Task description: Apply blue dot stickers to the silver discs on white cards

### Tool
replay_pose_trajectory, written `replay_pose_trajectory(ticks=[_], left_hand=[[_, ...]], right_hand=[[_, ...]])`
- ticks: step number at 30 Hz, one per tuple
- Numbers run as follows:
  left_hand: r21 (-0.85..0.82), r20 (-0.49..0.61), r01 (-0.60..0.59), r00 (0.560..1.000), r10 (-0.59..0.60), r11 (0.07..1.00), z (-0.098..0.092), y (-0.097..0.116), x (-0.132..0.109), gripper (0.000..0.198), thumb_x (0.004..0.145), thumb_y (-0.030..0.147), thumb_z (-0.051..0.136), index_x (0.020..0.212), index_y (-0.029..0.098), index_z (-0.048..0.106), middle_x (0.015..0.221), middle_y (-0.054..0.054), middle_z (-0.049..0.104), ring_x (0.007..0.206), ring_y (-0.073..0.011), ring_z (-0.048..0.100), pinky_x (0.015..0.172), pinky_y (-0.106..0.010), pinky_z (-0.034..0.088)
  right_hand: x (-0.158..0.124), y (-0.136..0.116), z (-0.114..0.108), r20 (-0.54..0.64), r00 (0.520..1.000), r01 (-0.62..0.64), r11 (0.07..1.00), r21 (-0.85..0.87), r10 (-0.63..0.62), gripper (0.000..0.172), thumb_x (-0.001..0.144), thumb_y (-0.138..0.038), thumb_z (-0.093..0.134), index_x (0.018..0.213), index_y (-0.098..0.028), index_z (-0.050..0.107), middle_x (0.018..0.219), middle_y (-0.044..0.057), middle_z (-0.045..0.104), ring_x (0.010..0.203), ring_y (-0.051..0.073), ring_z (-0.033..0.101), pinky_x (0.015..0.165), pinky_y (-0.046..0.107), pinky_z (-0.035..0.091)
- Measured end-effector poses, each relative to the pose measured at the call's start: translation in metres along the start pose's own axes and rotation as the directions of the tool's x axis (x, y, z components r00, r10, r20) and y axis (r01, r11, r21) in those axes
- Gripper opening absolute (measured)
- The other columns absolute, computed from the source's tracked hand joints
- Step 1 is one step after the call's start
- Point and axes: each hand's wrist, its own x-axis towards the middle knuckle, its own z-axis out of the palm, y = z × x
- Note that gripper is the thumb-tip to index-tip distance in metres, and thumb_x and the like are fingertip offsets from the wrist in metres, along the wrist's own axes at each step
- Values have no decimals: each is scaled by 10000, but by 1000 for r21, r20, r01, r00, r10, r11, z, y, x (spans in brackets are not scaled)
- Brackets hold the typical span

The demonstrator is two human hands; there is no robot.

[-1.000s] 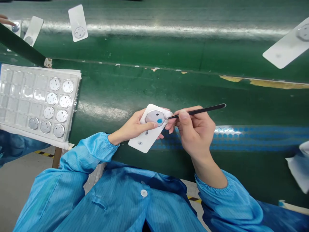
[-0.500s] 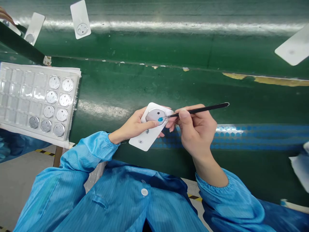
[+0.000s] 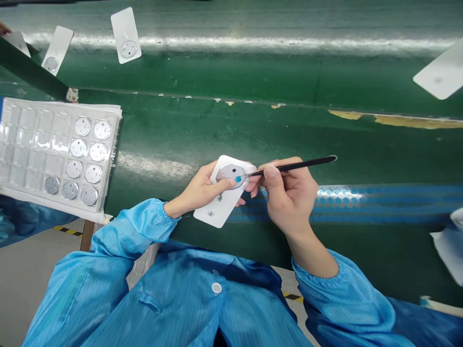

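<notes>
My left hand [image 3: 200,190] is closed round a white rounded card-like panel [image 3: 213,213], its thumb on top. Set in the panel's upper part is a silvery disc [image 3: 228,172] with a dark hole. In my right hand [image 3: 291,193] are black tweezers [image 3: 296,166], held like a pen. Their tip meets a small blue round sticker [image 3: 238,179] at the disc's lower right edge. Whether the sticker is pressed down or only laid there, I cannot tell. Beneath my right hand lies a clear strip of blue round stickers [image 3: 354,205] on the green table.
A clear plastic tray [image 3: 117,130] at left holds several silvery discs in its pockets. On the green conveyor [image 3: 235,62] beyond lie white panels, one [image 3: 126,36] at upper left, another [image 3: 441,72] at right. Another person's hand [image 3: 4,29] shows at the far upper left.
The tweezers and my right hand have shifted slightly left, along with the panel's upper end. The panels at upper left appear a little lower and further right.
</notes>
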Motion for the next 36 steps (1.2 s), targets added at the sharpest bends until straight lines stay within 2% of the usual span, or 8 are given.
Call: replay_pose_trajectory(ticks=[5, 8, 11, 20, 28, 36], left_hand=[[-4, 26, -19, 999, 19, 1000, -1, 1, -1, 597, 836, 358, 844, 1352, 186, 600, 1024, -71, 786, 759, -267, 802, 693, -364, 688], [3, 14, -11, 1000, 11, 1000, 0, 2, -1, 550, 831, 365, 847, 1286, 171, 607, 993, -67, 782, 746, -262, 799, 681, -362, 688], [3, 2, 12, 1000, -12, 1000, 1, 3, -1, 531, 813, 382, 855, 1225, 159, 605, 954, -72, 781, 732, -261, 795, 670, -356, 683], [19, 27, 0, 1000, 0, 1000, -3, 0, 1, 542, 809, 386, 850, 1237, 172, 595, 978, -69, 775, 728, -254, 792, 645, -336, 672], [-1, 46, -5, 999, 5, 1000, -3, 1, 0, 471, 844, 322, 810, 1239, 184, 594, 967, -58, 768, 742, -273, 797, 611, -356, 679], [15, 42, 10, 999, -11, 1000, -3, 0, 1, 518, 838, 346, 827, 1264, 171, 589, 979, -70, 773, 757, -273, 799, 627, -338, 676]], right_hand=[[0, -1, 1, 1, 1000, 10, 1000, 28, -10, 139, 1041, -387, 708, 989, -261, 682, 779, 31, 725, 640, 202, 711, 463, 312, 552], [0, -2, 0, 0, 1000, 2, 999, 49, -2, 148, 1045, -385, 703, 994, -250, 672, 777, 27, 723, 645, 200, 713, 471, 307, 553], [0, -1, -1, 13, 1000, -26, 996, 82, 25, 189, 1044, -419, 701, 983, -244, 662, 765, 23, 714, 647, 203, 714, 477, 309, 553], [0, -3, 1, -15, 998, -62, 996, 68, 63, 306, 1002, -525, 739, 939, -246, 629, 714, 12, 686, 647, 200, 706, 471, 303, 527], [1, -3, 1, -17, 999, -39, 998, 58, 40, 261, 1007, -516, 734, 944, -273, 662, 705, 19, 683, 595, 207, 686, 433, 326, 479], [1, -2, 2, -24, 999, -19, 998, 59, 21, 236, 1023, -461, 728, 948, -246, 663, 723, 17, 698, 620, 190, 696, 463, 303, 543]])
